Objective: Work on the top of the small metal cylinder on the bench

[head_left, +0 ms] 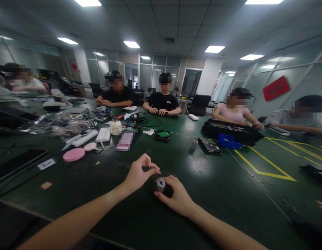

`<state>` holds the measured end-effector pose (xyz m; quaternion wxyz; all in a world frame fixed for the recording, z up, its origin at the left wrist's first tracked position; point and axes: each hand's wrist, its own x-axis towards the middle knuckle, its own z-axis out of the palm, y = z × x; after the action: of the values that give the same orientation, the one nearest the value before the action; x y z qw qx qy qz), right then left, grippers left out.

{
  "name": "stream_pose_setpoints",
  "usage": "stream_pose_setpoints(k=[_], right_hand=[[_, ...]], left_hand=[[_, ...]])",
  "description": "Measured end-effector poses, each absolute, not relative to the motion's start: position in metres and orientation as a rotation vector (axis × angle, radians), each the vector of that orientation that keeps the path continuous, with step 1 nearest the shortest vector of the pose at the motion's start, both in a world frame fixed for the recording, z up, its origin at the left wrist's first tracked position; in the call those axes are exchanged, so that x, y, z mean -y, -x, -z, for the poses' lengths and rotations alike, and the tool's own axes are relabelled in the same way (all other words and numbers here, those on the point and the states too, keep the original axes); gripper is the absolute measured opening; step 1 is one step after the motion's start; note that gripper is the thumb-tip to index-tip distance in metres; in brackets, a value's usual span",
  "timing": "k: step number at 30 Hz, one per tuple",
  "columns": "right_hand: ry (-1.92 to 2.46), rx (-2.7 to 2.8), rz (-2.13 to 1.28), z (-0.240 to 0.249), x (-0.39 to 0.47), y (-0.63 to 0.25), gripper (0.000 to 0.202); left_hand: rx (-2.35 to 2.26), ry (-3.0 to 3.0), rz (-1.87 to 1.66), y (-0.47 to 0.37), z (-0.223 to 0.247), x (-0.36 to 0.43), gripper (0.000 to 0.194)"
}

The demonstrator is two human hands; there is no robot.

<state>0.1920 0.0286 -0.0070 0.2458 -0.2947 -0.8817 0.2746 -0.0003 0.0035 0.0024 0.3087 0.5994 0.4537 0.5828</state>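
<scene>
My right hand (176,198) rests on the dark green table (215,187) and grips a small silver cylinder (160,184), held upright between thumb and fingers. My left hand (140,173) hovers just to the left of it, thumb and forefinger pinched together above the cylinder's top; whether a tiny part sits between them cannot be seen. Both forearms reach in from the bottom edge.
Farther out lie a pink round case (73,155), white devices (103,134), a jar (115,126), a hard drive (210,146), a blue tray (228,141) and a second silver cylinder (194,144). Yellow tape lines (265,166) mark the right. Several people sit around the table.
</scene>
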Motion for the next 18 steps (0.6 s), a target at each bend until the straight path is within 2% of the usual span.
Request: stream_pose_setpoints(k=[8,18], right_hand=[[0.842,2.422,-0.749,0.003,-0.026,-0.192,0.031],[0.848,2.415,-0.744,0.006,-0.027,-0.192,0.033]], left_hand=[[-1.634,-1.806,-1.108,0.02,0.016,-0.02,0.026],[-1.698,-1.827,-1.09,0.021,0.019,-0.02,0.03]])
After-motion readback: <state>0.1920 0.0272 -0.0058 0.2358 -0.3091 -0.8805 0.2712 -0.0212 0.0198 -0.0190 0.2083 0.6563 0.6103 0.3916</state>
